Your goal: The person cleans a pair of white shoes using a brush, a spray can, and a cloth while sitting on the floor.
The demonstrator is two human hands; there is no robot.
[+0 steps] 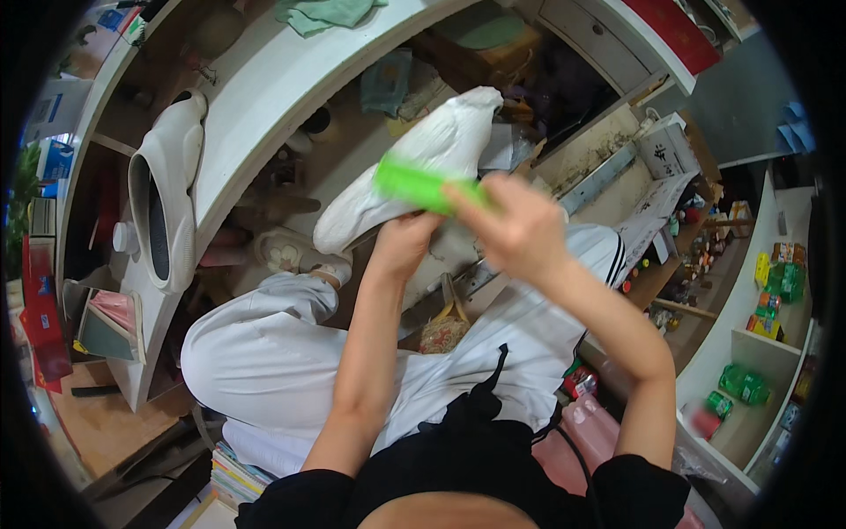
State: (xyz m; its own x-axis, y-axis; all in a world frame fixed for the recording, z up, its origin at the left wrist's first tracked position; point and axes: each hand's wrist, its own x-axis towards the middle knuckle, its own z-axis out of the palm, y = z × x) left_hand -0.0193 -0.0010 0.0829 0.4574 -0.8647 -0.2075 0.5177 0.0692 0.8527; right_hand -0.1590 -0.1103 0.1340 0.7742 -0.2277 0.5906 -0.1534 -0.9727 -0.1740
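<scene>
A white shoe (436, 142) is held out in front of me, slanting from lower left to upper right. My left hand (408, 246) grips it from below near its middle, with part of the fingers hidden. In my right hand (519, 228) is a bright green brush (413, 185), blurred, lying across the shoe's side. Its bristles cannot be made out. A white foam clog (162, 198) with a dark insole rests on the white tabletop (254, 99) to the left.
A pale green cloth (324, 14) lies at the table's far end. Below the shoe is my sandalled foot (334, 270). Shelves (760, 344) with several green bottles (743, 383) stand at right, by a white carton (667, 149). An open box (109, 324) sits at left.
</scene>
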